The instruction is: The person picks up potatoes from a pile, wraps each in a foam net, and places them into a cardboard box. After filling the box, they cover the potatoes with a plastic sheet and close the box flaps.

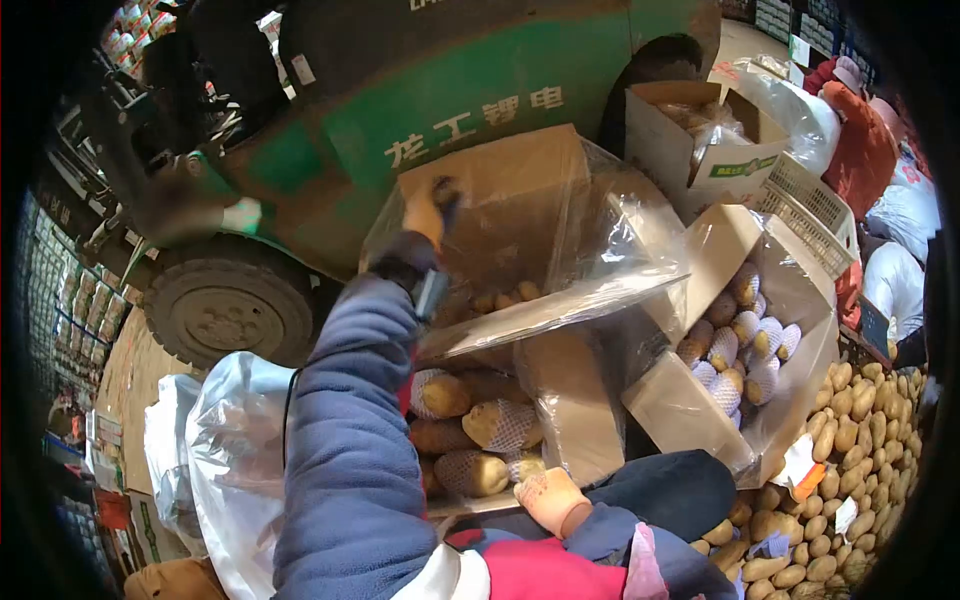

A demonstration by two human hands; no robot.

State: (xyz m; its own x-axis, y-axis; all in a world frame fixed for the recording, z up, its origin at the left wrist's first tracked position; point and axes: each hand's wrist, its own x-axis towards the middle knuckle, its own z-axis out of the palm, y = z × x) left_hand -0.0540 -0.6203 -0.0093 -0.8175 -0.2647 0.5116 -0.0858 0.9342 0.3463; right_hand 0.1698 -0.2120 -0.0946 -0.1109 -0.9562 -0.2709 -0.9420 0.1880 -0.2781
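Observation:
My left hand, in an orange glove with dark fingers, reaches up over the far open box in front of its raised cardboard flap; motion smears its fingers. A few potatoes show low in that plastic-lined box. Close to my body, another cardboard box holds large potatoes, several in white foam net sleeves. My right hand, in an orange glove, is closed at this box's near right corner, beside a netted potato. What its fingers grip is hidden.
A green forklift with a large tyre stands behind the boxes. At right are a box of netted potatoes, a loose potato pile, a bag-filled carton and a crate. Plastic bags lie left. People are back right.

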